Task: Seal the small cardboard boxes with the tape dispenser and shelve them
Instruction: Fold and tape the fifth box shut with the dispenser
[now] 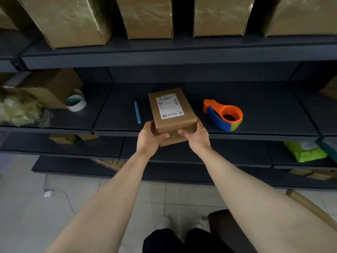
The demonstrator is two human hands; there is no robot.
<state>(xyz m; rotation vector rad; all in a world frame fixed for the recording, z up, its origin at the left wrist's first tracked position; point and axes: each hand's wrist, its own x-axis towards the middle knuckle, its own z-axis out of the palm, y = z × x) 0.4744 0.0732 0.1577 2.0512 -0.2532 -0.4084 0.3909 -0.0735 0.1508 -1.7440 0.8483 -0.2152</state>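
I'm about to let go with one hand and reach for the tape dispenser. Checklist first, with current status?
1. Grip: left hand and right hand both hold the near end of the small box: ok.
2. Box fully over the shelf: the near end juts past the front edge: not ok.
3. Tape dispenser free, lying to the right of the box and apart from it: ok.
4. Blue pen lying to the left, clear of the box: ok.
5. Near-end flap closed: fingers cover it: cannot tell.
6. Tape loaded in the dispenser: cannot tell.
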